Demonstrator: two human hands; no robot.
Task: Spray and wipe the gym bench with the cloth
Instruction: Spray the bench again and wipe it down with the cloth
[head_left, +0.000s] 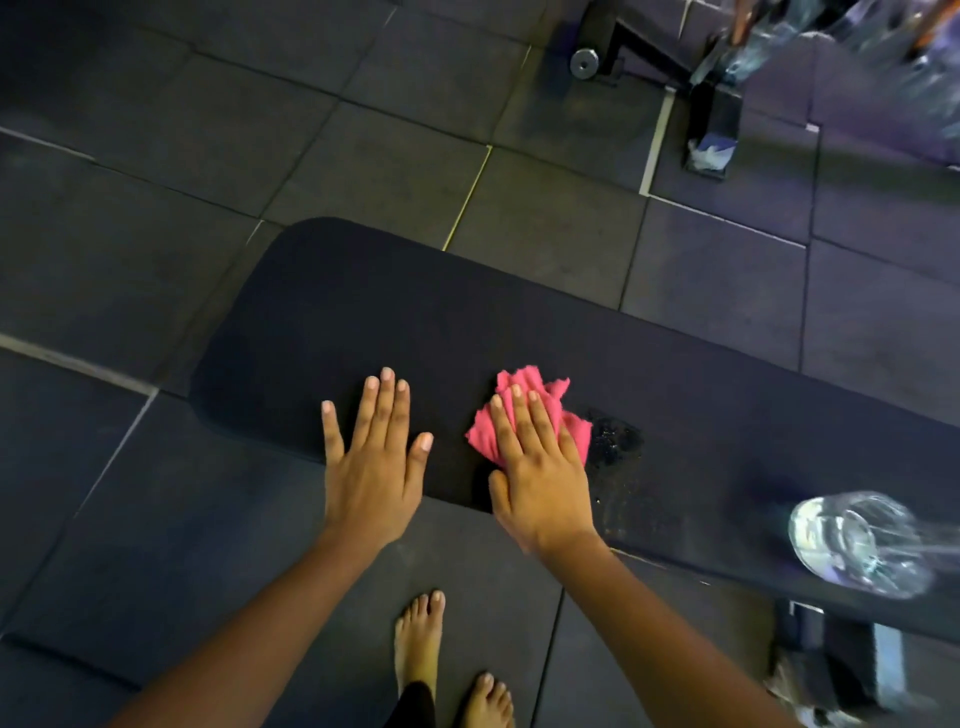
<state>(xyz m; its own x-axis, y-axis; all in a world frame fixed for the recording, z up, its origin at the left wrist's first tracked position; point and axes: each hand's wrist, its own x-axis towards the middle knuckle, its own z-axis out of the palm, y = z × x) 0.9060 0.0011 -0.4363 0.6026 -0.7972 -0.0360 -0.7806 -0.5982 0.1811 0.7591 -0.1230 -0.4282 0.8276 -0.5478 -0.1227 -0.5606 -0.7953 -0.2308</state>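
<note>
Cloth pressed flat under open right hand; left hand flat, empty, bracing bench; wet patch should be wiped next with overlapping strokes.

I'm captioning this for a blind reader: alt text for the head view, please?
A right hand presses a pink cloth flat on a black gym bench beside a wet patch; the left hand rests flat alongside.
</note>
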